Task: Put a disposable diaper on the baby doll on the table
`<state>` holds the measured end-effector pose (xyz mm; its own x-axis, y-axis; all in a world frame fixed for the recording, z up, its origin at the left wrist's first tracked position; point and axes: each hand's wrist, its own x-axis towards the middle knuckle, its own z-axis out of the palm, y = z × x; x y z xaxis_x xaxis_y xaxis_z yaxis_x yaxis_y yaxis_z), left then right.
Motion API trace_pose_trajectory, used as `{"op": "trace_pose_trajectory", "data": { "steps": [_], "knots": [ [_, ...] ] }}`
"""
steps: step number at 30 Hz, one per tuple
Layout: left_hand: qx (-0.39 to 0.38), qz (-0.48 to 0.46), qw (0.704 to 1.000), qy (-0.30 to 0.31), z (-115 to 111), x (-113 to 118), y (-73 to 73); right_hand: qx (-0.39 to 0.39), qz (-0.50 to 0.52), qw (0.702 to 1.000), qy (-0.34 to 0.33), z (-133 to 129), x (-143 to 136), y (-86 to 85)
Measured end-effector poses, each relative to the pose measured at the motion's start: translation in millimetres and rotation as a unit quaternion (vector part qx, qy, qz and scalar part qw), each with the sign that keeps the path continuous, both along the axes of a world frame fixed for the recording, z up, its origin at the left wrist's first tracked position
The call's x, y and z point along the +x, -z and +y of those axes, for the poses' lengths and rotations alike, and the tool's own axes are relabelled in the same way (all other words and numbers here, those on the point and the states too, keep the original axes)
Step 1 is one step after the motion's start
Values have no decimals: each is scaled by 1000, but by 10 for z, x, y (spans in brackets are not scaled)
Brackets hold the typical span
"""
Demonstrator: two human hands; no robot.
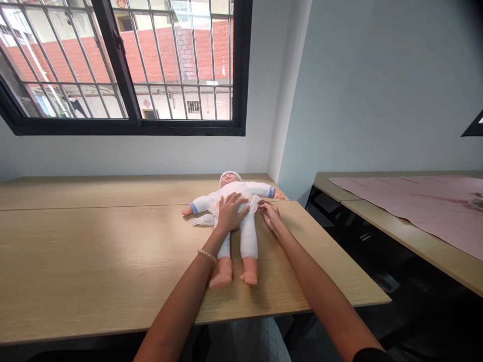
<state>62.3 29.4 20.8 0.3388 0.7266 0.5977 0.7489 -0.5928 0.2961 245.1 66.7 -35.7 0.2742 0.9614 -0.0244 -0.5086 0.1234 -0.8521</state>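
Note:
A baby doll (pixel 249 236) in a white suit with blue cuffs and a white cap lies on its back, its head toward the wall and its bare feet toward me. Around its hips is what looks like a white diaper (pixel 254 202), with one side flap (pixel 204 220) spread on the table at the left. My left hand (pixel 231 212) rests with fingers apart on the front of the doll's belly, covering part of the diaper. At the doll's right-hand side in view, my right hand (pixel 269 215) has its fingertips pinched at the diaper's edge.
The doll lies on a light wooden table (pixel 94 261), near its right edge. Across a gap stands a second table with a pink cloth (pixel 422 201). A barred window (pixel 181 60) is set in the wall behind.

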Motion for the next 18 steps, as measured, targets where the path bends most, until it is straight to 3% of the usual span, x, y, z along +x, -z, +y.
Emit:
{"op": "trace_pose_trajectory", "data": {
  "steps": [3, 7, 9, 13, 18],
  "knots": [
    [3, 1, 1000, 1, 4, -5, 10, -5, -19, 1000, -6, -23, 45, -5],
    [3, 2, 1000, -1, 4, -9, 16, 13, -30, 991, -126, -120, -14, -24],
    [4, 2, 1000, -3, 3, -10, 16, 10, -50, 987, -151, -154, -66, -31],
    [4, 2, 1000, -2, 4, -10, 15, 9, -86, 992, -88, -139, -112, -33],
    [3, -2, 1000, 2, 9, -5, 17, -12, -41, 999, -21, -32, -58, 8]
  ]
}}
